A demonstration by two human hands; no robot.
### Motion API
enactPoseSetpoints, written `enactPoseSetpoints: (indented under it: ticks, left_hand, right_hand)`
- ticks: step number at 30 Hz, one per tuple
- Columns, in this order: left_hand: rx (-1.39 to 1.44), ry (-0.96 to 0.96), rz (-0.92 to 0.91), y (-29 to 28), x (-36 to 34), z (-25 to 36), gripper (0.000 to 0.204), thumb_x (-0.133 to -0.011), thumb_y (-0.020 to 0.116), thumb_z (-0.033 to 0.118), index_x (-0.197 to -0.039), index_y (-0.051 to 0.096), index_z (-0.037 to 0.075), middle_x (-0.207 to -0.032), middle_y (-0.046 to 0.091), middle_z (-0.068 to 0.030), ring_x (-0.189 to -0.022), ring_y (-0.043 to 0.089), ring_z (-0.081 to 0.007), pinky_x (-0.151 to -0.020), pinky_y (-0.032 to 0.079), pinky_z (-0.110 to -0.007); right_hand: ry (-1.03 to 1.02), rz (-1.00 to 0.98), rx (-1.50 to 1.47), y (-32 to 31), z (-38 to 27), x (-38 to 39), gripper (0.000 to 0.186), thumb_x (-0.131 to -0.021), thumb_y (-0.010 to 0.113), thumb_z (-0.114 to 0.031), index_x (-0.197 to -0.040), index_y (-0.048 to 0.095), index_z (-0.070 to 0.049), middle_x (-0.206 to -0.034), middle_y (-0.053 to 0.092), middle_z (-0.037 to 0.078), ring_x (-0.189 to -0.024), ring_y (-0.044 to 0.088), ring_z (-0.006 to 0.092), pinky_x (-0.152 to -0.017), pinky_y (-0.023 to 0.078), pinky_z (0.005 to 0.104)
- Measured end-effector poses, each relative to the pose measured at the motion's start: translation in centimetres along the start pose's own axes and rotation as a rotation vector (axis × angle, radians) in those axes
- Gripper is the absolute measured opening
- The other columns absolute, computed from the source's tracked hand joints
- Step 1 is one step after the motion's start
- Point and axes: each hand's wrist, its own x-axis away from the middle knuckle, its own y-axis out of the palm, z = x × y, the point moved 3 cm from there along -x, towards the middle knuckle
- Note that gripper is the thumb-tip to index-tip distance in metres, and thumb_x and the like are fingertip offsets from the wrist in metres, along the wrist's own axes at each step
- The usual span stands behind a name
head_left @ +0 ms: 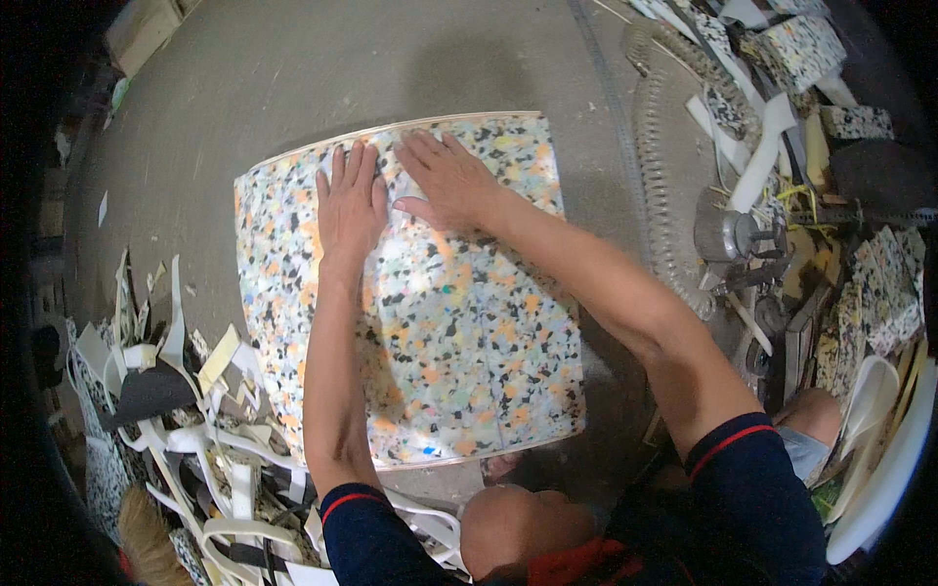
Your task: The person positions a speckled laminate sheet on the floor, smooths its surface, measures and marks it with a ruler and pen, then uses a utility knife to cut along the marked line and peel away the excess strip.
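A large speckled foam sheet [459, 352], flecked white, black, orange and pale green, lies in front of me with a thin pale layer along its edges. My left hand [349, 200] rests flat on its upper middle, fingers stretched toward the far edge. Just to its right, my right hand [445, 181] also lies flat on the sheet, fingers apart and thumb pointing left. Both forearms reach across the sheet from the lower edge of the view.
Grey floor [195, 117] surrounds the sheet. White, black and speckled foam offcuts [176, 410] pile at lower left, with more scraps [791, 54] on the right. A coiled hose [657, 156] runs beside a round metal tool [718, 234]. My bare knees show near the lower edge.
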Motion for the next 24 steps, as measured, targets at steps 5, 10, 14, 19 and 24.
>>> enactPoseSetpoints:
  ticks: [5,10,14,19,24]
  left_hand:
    - [0.069,0.234,-0.033,-1.8,0.5,1.5,0.047,-0.105,0.046,0.023,-0.151,0.050,0.014,-0.161,0.044,-0.0044,-0.153,0.032,-0.0259,-0.127,0.021,-0.051]
    - [0.150,0.207,-0.057,-1.0,0.5,1.1,0.047,-0.106,0.045,0.022,-0.151,0.052,0.013,-0.159,0.046,-0.0055,-0.152,0.034,-0.0258,-0.126,0.021,-0.049]
    - [0.147,0.201,-0.036,-1.2,0.4,1.5,0.047,-0.107,0.044,0.027,-0.151,0.052,0.014,-0.160,0.046,-0.0053,-0.153,0.034,-0.0257,-0.126,0.020,-0.049]
    - [0.113,0.170,-0.077,-0.8,0.4,1.3,0.048,-0.106,0.048,0.026,-0.152,0.051,0.014,-0.160,0.046,-0.0054,-0.152,0.034,-0.0267,-0.126,0.021,-0.049]
    - [0.131,0.168,-0.058,-0.9,0.3,1.3,0.049,-0.105,0.048,0.025,-0.153,0.050,0.016,-0.161,0.045,-0.0039,-0.153,0.034,-0.0255,-0.127,0.020,-0.049]
  right_hand:
    - [0.122,0.072,-0.049,0.6,3.0,4.4,0.088,-0.102,0.044,-0.060,-0.158,0.028,0.005,-0.166,0.026,0.023,-0.155,0.022,0.0369,-0.128,0.015,0.0476]
    - [0.116,0.005,-0.078,-0.8,3.4,4.3,0.091,-0.101,0.045,-0.062,-0.156,0.029,0.008,-0.165,0.027,0.025,-0.154,0.023,0.0376,-0.128,0.015,0.0449]
    - [0.175,0.092,-0.023,-0.6,5.5,6.4,0.091,-0.100,0.046,-0.063,-0.155,0.031,0.008,-0.162,0.032,0.026,-0.153,0.026,0.0385,-0.128,0.018,0.0475]
    - [0.183,0.118,-0.031,-0.2,6.1,6.1,0.096,-0.097,0.048,-0.067,-0.154,0.032,0.008,-0.159,0.036,0.026,-0.151,0.030,0.0398,-0.126,0.020,0.0491]
    - [0.187,0.091,-0.053,-0.5,6.1,5.7,0.097,-0.097,0.048,-0.068,-0.154,0.032,0.008,-0.160,0.035,0.026,-0.151,0.029,0.0395,-0.126,0.020,0.0495]
